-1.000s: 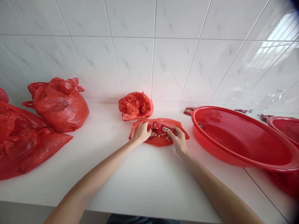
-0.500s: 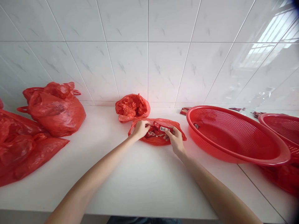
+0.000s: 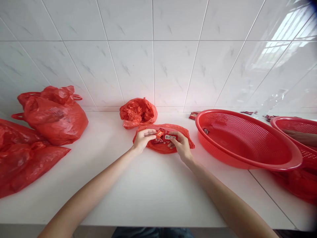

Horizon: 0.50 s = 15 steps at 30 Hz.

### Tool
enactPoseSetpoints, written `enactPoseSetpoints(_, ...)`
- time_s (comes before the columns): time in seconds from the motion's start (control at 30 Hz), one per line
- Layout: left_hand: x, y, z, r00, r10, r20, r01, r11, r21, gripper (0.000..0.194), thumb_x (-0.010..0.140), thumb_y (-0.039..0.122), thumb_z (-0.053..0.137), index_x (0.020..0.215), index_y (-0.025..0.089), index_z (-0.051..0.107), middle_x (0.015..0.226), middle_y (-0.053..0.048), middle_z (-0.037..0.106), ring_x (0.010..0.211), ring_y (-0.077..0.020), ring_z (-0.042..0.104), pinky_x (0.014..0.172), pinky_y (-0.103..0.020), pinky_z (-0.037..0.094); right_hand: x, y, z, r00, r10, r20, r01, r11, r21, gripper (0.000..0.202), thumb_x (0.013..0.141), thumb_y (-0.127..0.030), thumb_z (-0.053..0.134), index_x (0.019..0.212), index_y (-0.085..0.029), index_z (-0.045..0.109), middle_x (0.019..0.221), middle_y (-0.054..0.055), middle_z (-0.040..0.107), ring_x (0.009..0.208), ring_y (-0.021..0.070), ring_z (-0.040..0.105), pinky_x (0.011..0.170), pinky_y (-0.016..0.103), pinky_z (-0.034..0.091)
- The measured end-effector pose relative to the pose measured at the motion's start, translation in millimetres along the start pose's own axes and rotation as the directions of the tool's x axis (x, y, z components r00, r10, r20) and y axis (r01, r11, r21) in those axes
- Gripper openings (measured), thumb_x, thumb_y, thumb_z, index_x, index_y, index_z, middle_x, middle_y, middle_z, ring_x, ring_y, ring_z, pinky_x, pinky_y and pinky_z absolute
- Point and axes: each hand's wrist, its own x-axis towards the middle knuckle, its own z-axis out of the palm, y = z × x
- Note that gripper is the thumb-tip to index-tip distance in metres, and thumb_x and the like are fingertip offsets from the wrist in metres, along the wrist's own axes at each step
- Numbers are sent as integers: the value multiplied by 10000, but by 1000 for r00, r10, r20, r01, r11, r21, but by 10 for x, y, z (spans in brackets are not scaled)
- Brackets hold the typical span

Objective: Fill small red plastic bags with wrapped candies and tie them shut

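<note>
My left hand (image 3: 142,140) pinches a small orange-red packet (image 3: 159,134) between thumb and fingers. My right hand (image 3: 182,145) is closed on a dark red packet with a white label (image 3: 170,137) that bears dark writing. Both hands are over the mouth of a spread red plastic bag (image 3: 163,150) lying on the counter. More small red packets show inside the bag between my hands, partly covered by the held ones.
A crumpled red bag (image 3: 138,114) stands behind. Full red bags (image 3: 55,115) sit at the left. To the right stands a red perforated basket (image 3: 237,140) with a small packet inside. Another person's hand (image 3: 302,137) is in a second basket (image 3: 279,127). A clear bottle (image 3: 274,99) stands near the wall.
My left hand has drawn a little left and now shows an orange-red packet in its fingers. The right hand keeps the labelled packet. Another person's hand has appeared in the far-right basket.
</note>
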Motion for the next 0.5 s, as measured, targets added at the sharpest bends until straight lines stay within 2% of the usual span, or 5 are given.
enactPoseSetpoints(0.17, -93, -6, 76, 997, 75, 3, -74, 996, -53, 359, 684, 213, 773, 1026, 141, 690, 1011, -101, 744, 993, -235, 690, 929, -421, 541, -10, 29, 19, 996, 49, 72, -48, 999, -11, 288, 746, -392, 686, 935, -178, 654, 678, -7, 662, 551, 152, 656, 547, 282, 548)
enactPoseSetpoints(0.3, -158, -27, 135, 986, 169, 14, -168, 985, -36, 303, 747, 212, 733, 1041, 150, 689, 985, -85, 750, 962, -222, 699, 918, -406, 549, -25, 20, 45, 992, 83, 93, -84, 996, 11, 308, 731, -409, 724, 926, -179, 662, 720, 2, 678, 581, 171, 684, 565, 296, 570)
enactPoseSetpoints(0.37, -193, -40, 152, 964, 265, 39, -266, 963, 43, 262, 796, 192, 683, 1057, 167, 700, 962, -68, 754, 955, -209, 697, 935, -400, 540, -34, -10, 55, 989, 110, 103, -116, 992, 57, 308, 746, -436, 725, 910, -180, 669, 754, 13, 693, 597, 173, 691, 587, 303, 579)
enactPoseSetpoints(0.5, -248, -84, 163, 893, 430, 132, -448, 874, 186, 274, 835, 112, 595, 1056, 204, 729, 876, -38, 741, 909, -183, 685, 917, -369, 542, -48, -65, 49, 985, 124, 117, -136, 985, 109, 372, 828, -526, 646, 891, -163, 696, 871, 58, 728, 622, 164, 691, 631, 312, 588)
